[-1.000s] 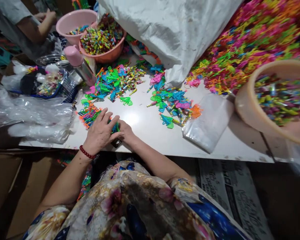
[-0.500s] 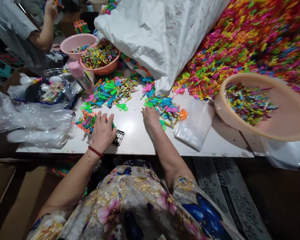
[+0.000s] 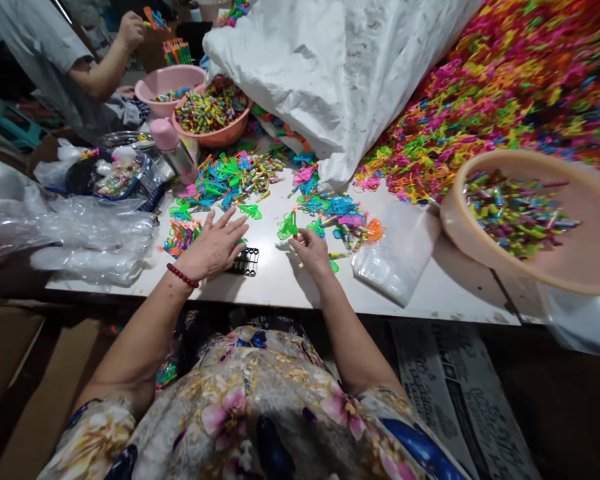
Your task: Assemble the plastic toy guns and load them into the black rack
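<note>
Left of the black grid (image 3: 245, 261), crumpled clear plastic bags (image 3: 80, 233) lie on the white counter (image 3: 290, 287), and a small heap of bright plastic pieces (image 3: 180, 235) sits just beyond them. The left hand (image 3: 213, 248) rests flat on the counter with its fingers (image 3: 230, 223) spread and gripping nothing; its fingertips touch the left edge of the grid, and a red bead bracelet (image 3: 183, 275) circles the wrist. Far behind the grid, a co-worker's hand (image 3: 130, 28) holds an orange piece above a pink bowl (image 3: 167, 83) and a second bowl of coloured tubes (image 3: 213, 113); a pink-capped bottle (image 3: 173, 150) lies near them. Just right of the grid, the right hand (image 3: 311, 245) pinches a green plastic toy (image 3: 287, 227) between thumb and fingertips, held low over the counter. Further right are scattered blue and pink pieces (image 3: 340, 210), a stack of clear bags (image 3: 397, 250), a white sack (image 3: 340, 73) and a large tan bowl (image 3: 530, 260).
</note>
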Demonstrator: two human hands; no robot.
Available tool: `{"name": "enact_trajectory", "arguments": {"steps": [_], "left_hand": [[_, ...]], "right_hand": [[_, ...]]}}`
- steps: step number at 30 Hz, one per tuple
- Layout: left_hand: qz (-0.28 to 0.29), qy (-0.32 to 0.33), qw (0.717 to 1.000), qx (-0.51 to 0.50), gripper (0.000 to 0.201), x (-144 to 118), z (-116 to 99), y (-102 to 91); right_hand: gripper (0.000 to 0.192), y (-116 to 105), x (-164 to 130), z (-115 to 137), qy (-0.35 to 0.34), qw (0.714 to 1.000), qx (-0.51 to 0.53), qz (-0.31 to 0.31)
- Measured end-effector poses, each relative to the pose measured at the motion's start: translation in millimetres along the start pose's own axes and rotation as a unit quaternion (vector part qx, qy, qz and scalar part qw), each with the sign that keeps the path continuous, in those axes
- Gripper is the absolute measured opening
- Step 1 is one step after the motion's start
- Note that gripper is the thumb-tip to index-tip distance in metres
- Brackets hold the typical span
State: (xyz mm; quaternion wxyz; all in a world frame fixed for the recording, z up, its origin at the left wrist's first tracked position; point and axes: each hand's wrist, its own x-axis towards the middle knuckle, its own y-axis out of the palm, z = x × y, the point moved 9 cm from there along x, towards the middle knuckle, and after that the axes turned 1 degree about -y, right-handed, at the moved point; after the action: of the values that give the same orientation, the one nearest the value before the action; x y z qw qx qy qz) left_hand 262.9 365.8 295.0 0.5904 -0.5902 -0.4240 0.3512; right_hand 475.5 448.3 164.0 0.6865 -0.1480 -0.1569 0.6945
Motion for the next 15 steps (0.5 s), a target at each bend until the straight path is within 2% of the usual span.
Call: {"name": "enact_trajectory", "arguments": {"steps": [3, 9, 11, 15], "left_hand": [[0.02, 0.041, 0.999, -0.03, 0.035, -3.9, 2.3, 5.9], [0.006, 0.056, 0.998, -0.037, 0.033, -2.7, 2.7, 10.3], [0.008, 0.06, 0.998, -0.023, 0.037, -0.8, 2.1, 10.9], [0.011, 0.07, 0.997, -0.013, 0.043, 0.7, 1.2, 11.0]], "right_hand": [[0.026, 23.0, -17.9, 12.1, -0.004, 0.998, 0.035, 0.061], [0.024, 85.9, -62.9, 30.0, 0.021, 0.983, 0.08, 0.165], [0.021, 103.1, -79.3, 37.9, -0.009, 0.981, 0.067, 0.184], [0.02, 123.0, -102.5, 52.0, -0.119, 0.976, 0.013, 0.18]]}}
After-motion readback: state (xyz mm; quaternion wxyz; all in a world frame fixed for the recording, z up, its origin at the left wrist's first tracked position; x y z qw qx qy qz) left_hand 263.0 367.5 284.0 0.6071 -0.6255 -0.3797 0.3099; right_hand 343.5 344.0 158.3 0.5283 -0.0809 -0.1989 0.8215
